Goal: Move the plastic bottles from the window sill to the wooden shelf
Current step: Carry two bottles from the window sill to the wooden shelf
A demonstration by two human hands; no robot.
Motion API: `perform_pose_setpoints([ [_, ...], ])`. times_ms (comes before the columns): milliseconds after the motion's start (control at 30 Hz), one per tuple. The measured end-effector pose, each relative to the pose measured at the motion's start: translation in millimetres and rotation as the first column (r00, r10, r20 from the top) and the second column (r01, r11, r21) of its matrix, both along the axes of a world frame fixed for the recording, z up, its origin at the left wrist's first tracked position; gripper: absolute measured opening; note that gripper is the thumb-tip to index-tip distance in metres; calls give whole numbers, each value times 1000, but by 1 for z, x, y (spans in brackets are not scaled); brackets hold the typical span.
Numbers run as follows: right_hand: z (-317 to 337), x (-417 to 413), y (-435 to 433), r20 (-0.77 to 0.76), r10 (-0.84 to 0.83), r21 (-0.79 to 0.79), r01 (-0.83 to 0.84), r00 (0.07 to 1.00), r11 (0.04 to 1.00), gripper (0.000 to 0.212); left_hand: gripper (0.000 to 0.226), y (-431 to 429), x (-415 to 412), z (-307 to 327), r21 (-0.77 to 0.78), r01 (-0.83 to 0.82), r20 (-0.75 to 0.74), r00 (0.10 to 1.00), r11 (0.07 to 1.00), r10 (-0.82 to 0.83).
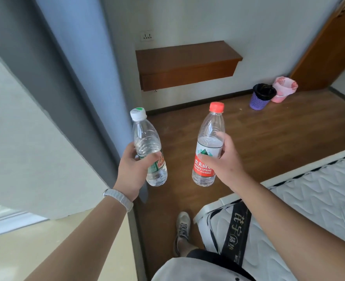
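Both part-full: white-capped bottle (145,136), red-capped bottle (207,148)

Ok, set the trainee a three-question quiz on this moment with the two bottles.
1. True or false: a bottle already stands on the wooden shelf.
2. The red-capped bottle is gripped by: A) the left hand; B) the right hand; C) neither hand.
3. Fill in: the other bottle, in the left hand, has a ___ cap.

Key: 1 false; 2 B; 3 white.
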State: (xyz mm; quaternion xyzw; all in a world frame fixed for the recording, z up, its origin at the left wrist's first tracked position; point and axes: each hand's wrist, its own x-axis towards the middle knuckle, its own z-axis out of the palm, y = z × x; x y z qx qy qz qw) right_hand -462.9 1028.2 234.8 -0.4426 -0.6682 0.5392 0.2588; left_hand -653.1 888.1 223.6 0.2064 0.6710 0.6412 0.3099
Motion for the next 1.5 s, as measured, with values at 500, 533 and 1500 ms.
perform_pose_setpoints([
  [500,5,-70,212,-104,-105,-24,103,989,994,78,42,220,-81,27,-77,77,-108,990,994,-85],
  [533,7,-74,222,-107,-102,-17,101,989,995,77,43,231,-85,29,-74,85,-123,988,994,-94],
  [1500,20,-294,463,56,-237,100,231,970,968,68,47,526,-334,10,-21,275,12,961,961,-275],
])
